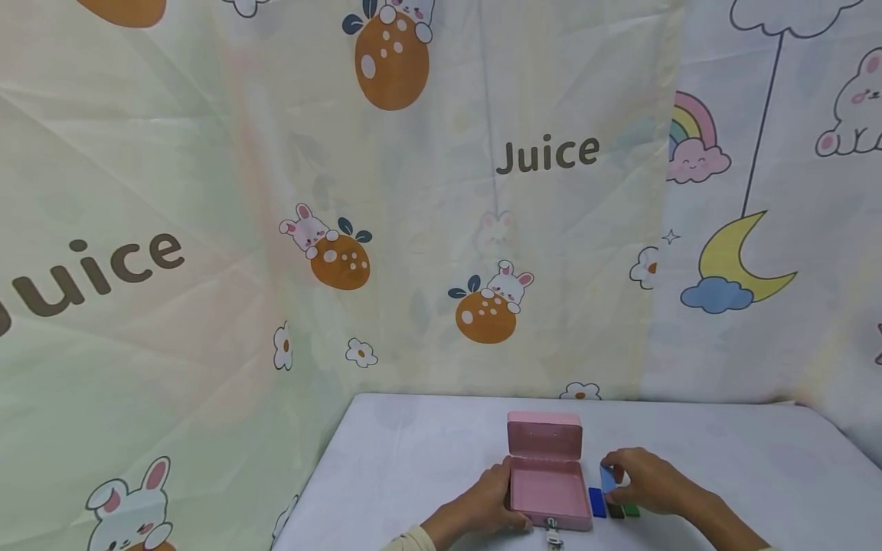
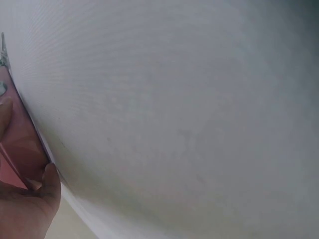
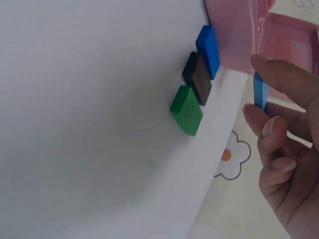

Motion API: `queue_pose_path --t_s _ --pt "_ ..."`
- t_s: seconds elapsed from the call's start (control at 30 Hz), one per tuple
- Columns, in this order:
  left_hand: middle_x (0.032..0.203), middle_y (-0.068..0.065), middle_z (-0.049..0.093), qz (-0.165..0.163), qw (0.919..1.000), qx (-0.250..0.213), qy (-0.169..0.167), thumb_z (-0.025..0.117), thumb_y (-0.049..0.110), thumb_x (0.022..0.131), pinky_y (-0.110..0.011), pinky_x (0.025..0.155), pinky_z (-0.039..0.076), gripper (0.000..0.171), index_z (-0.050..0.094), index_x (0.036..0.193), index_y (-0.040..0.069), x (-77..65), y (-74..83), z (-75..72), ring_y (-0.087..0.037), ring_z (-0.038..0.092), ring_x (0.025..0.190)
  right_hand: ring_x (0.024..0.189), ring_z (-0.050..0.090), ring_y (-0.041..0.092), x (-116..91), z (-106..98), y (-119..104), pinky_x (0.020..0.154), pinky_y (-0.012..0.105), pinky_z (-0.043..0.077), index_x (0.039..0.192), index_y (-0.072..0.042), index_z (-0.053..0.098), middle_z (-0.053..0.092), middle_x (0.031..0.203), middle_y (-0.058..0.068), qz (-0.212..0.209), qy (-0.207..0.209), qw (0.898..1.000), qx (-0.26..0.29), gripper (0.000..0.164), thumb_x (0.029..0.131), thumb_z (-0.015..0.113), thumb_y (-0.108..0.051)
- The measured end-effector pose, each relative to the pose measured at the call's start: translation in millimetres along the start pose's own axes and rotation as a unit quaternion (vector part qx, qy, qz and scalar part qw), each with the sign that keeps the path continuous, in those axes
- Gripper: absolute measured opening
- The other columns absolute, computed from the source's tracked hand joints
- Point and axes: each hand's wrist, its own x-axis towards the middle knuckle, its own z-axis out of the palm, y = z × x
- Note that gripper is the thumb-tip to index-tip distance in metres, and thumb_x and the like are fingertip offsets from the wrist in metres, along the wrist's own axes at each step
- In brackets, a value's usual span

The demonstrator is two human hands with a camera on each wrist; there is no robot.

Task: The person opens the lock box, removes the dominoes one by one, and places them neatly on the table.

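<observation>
An open pink box [image 1: 549,490] with a hinged lid [image 1: 545,440] stands on the table, lid raised at the back. My left hand [image 1: 488,501] grips its left side, with fingers toward the back and thumb near the front corner. Right of the box, my right hand [image 1: 651,484] pinches a light blue block [image 3: 260,92] between thumb and fingertips, above the table. Three flat blocks lie side by side below it: dark blue [image 3: 208,52], dark brown [image 3: 198,78] and green [image 3: 187,110]. A metal clasp [image 1: 553,536] hangs at the box front.
The white-covered table [image 1: 413,444] reaches back to a printed curtain [image 1: 413,321] with rabbits, oranges and lettering. More of this cloth [image 1: 172,383] hangs along the left side.
</observation>
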Motion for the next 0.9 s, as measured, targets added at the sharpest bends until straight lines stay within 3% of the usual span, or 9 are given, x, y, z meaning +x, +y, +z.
queue_pose_path --t_s 0.7,0.9 --pt "0.13 0.017 0.052 0.01 0.9999 0.006 0.001 0.087 0.044 0.073 -0.039 0.11 0.042 0.089 0.033 0.144 0.034 1.7 -5.4 2.9 -0.002 0.049 0.118 0.081 0.053 0.019 -9 -9 31 0.079 0.041 0.053 0.111 -0.002 0.069 0.063 0.086 0.0 0.023 -0.034 0.999 0.01 0.042 0.077 0.086 -0.018" --pt "0.126 0.015 0.053 0.014 0.9999 0.008 0.003 0.087 0.042 0.074 -0.037 0.108 0.044 0.088 0.034 0.144 0.031 -0.8 -3.6 1.7 -0.001 0.049 0.113 0.084 0.053 0.02 -10 -11 42 0.082 0.044 0.053 0.111 -0.002 0.069 0.063 0.087 0.001 0.031 -0.046 0.998 0.013 0.04 0.077 0.085 -0.016"
